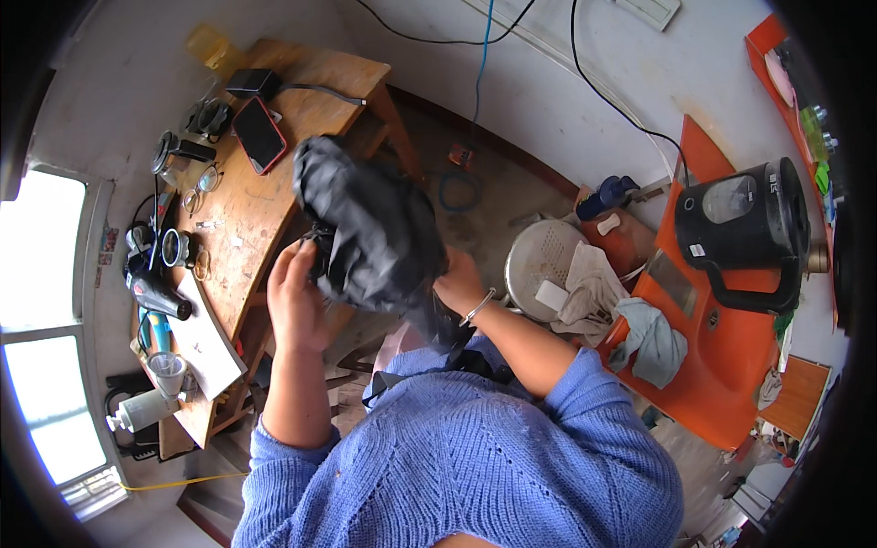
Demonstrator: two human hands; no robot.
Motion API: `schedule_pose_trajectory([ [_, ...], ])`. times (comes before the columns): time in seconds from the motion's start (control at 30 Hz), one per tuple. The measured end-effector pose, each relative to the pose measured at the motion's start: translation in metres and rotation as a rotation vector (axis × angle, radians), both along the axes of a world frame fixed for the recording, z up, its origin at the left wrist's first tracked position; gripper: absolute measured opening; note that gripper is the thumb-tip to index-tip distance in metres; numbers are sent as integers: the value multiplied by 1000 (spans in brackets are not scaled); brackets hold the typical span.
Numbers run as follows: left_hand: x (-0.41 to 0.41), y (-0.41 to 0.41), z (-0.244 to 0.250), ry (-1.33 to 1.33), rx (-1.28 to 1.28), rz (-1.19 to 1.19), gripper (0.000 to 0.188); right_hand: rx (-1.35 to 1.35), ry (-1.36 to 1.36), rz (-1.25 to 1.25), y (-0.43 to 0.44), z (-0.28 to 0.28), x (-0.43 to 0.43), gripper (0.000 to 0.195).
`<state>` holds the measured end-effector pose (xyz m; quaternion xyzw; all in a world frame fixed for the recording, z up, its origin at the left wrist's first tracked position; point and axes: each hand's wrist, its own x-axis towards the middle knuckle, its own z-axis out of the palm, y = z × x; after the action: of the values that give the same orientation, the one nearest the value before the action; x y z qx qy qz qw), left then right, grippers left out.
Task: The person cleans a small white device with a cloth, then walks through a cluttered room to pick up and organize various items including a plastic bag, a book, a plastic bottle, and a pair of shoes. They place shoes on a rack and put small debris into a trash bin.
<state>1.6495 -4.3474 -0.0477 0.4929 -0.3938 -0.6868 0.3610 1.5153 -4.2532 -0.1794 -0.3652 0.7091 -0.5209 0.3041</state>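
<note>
A crumpled black fabric bag, partly blurred, is held up in front of the blue knitted sweater. My left hand grips its left edge, near a gathered dark part. On the opposite side, my right hand, with a silver bangle at the wrist, is closed on the bag's lower right edge. Black straps hang from it against the sweater. What the bag holds, if anything, is hidden.
Left, a wooden table bears a red-edged phone, eyeglasses and a hair dryer. Right, an electric kettle stands by an orange washbasin with a draped cloth. A perforated white stool stands between.
</note>
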Motion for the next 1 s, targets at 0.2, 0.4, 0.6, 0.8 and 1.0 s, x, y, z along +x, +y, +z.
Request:
schedule_pose_trajectory([
  [0.2, -12, 17, 23, -287, -1265, -273, 44, 343, 292, 157, -11, 13, -14, 21],
  [0.4, -25, 8, -25, -950, -1252, -938, 66, 303, 220, 374, -12, 27, -15, 23],
  [0.6, -1, 22, -85, -369, -571, -811, 93, 47, -720, 51, -16, 34, -16, 27],
  [0.8, -11, 38, -98, -138, -301, -675, 99, -180, -1197, -163, -23, 51, -13, 29],
  [1.0, -17, 36, -101, -144, -44, -518, 58, -199, -1265, -30, -32, 52, -8, 23],
])
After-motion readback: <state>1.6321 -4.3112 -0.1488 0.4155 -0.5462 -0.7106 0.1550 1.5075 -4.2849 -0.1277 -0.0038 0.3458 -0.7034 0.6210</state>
